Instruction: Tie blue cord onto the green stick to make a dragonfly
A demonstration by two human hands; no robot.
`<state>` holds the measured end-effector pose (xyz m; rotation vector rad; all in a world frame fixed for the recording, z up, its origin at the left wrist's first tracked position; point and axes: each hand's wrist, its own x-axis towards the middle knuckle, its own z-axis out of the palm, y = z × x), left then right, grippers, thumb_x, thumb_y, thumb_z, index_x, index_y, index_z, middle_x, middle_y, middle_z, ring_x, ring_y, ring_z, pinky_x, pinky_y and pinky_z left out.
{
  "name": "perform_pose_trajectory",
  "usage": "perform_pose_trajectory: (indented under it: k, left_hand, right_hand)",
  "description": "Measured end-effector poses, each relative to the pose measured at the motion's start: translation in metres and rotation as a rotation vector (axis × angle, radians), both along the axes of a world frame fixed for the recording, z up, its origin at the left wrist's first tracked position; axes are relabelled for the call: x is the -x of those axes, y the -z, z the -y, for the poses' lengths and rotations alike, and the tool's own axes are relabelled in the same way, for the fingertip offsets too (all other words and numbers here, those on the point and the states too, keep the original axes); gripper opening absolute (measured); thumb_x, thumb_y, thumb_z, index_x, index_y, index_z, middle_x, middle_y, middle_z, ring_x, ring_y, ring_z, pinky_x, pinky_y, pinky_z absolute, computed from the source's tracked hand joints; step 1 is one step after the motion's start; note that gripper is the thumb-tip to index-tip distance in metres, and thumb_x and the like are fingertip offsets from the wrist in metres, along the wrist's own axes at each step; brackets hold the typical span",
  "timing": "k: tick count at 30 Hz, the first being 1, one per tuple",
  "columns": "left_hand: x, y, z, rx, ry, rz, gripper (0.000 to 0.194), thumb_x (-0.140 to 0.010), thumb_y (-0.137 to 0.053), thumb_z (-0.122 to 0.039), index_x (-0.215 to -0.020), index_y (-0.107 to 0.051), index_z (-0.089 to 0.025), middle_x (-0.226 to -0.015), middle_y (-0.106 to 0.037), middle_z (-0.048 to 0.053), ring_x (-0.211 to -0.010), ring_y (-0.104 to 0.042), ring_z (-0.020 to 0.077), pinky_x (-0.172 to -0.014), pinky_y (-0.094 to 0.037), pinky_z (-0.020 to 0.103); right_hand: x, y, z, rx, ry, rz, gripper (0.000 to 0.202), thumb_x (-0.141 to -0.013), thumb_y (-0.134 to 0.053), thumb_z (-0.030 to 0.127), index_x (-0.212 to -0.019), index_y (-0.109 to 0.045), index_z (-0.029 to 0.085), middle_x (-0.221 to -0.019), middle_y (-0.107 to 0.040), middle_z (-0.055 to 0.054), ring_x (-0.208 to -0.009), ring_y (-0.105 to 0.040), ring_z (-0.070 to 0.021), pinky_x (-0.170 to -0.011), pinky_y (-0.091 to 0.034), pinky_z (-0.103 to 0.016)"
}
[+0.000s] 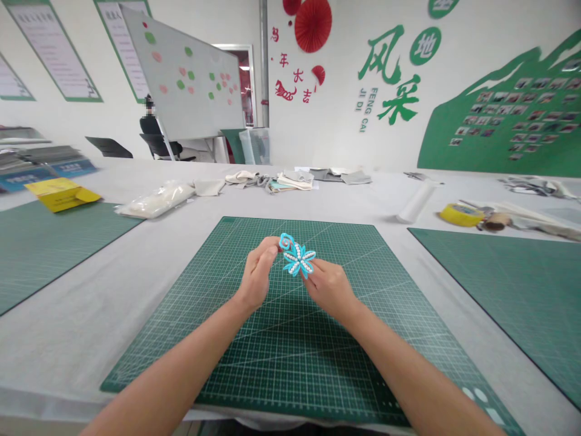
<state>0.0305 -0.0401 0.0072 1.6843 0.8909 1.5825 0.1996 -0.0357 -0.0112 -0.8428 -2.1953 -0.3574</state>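
At far left, a yellow folded card and a plastic-wrapped packet (157, 201) lie on the white-covered table (49, 339), well apart from the work and unlikely to interfere. The left hand (256, 275) has a narrow grip, thumb and fingertips closed at the edge of a turquoise spiral curl (285, 241); squeezing too hard there could flatten the coil. Just right of it, the turquoise flower ornament (299, 260), its petals lined with white beads, is held up between both hands above the green cutting mat (299, 363). Whether curl and flower are firmly joined I cannot tell; opposing pulls might part them or loosen beads. The right hand (332, 286) pinches the flower's lower right side, its fingertips partly hidden; a slip could drop it onto the mat.
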Motion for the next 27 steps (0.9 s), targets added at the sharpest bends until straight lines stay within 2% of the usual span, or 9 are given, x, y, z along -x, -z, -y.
perform_pose_trajectory:
  k: [3, 7, 15, 27]
  left_hand:
    - [-0.002, -0.001, 0.001, 0.009, 0.024, 0.087, 0.041, -0.094, -0.035, -0.037, -0.095, -0.068, -0.013, -0.099, -0.066, 0.011, -0.093, -0.058, 0.0218, -0.086, -0.043, 0.035]
    - [-0.003, -0.003, 0.003, 0.042, 0.007, 0.098, 0.040, -0.093, -0.037, -0.039, -0.094, -0.068, -0.014, -0.096, -0.067, 0.010, -0.089, -0.059, 0.0206, -0.084, -0.044, 0.034]
    - [-0.001, -0.009, 0.006, 0.002, -0.027, 0.008, 0.036, -0.092, -0.042, -0.038, -0.096, -0.069, -0.015, -0.094, -0.067, 0.009, -0.085, -0.058, 0.0198, -0.079, -0.044, 0.032]
    - [0.000, -0.014, 0.007, -0.025, -0.037, -0.022, 0.032, -0.092, -0.042, -0.031, -0.097, -0.070, -0.016, -0.094, -0.068, 0.008, -0.087, -0.059, 0.0197, -0.078, -0.044, 0.032]
  right_hand:
    - [0.000, 0.001, 0.000, 0.009, -0.008, 0.029, 0.021, -0.088, -0.042, 0.011, -0.073, -0.057, 0.016, -0.062, -0.057, -0.002, -0.056, -0.048, -0.0121, -0.055, -0.032, -0.025]
    - [0.000, 0.002, 0.000, 0.018, -0.009, 0.055, 0.021, -0.088, -0.041, 0.010, -0.075, -0.056, 0.016, -0.062, -0.057, -0.002, -0.058, -0.049, -0.0127, -0.054, -0.031, -0.026]
    - [0.000, 0.001, 0.001, 0.009, -0.019, 0.060, 0.023, -0.089, -0.039, 0.011, -0.075, -0.056, 0.016, -0.061, -0.055, -0.001, -0.056, -0.046, -0.0118, -0.052, -0.030, -0.025]
    - [0.000, 0.002, 0.001, 0.009, -0.015, 0.057, 0.024, -0.089, -0.040, 0.011, -0.071, -0.055, 0.016, -0.060, -0.053, -0.001, -0.054, -0.044, -0.0110, -0.051, -0.028, -0.025]
